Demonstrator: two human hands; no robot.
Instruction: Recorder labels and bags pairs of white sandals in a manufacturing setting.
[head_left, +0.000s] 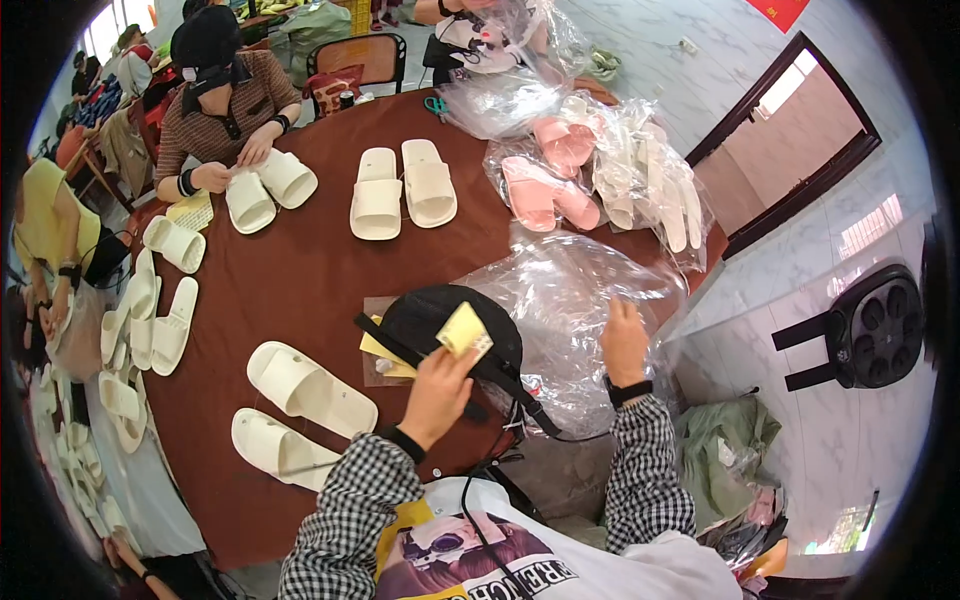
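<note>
My left hand (437, 395) pinches a small yellow label sheet (465, 332) over a black pouch-like item with a strap (425, 315). My right hand (625, 345) has its fingers closed at the edge of a clear plastic bag (565, 300), which lies crumpled on the brown-covered table (300, 290). More yellow paper (385, 352) shows partly under the black item. Left of my left hand, a pair of cream slide slippers (312, 385) lies with soles down; my sleeve overlaps the nearer one's end.
Across the table a person (225, 100) handles cream slippers (270, 190). Another cream pair (402, 190) stands mid-table. Bagged pink slippers (545, 190) and white ones (650, 185) are at the far right. Several slippers line the left edge. A green sack (725, 450) is at my right.
</note>
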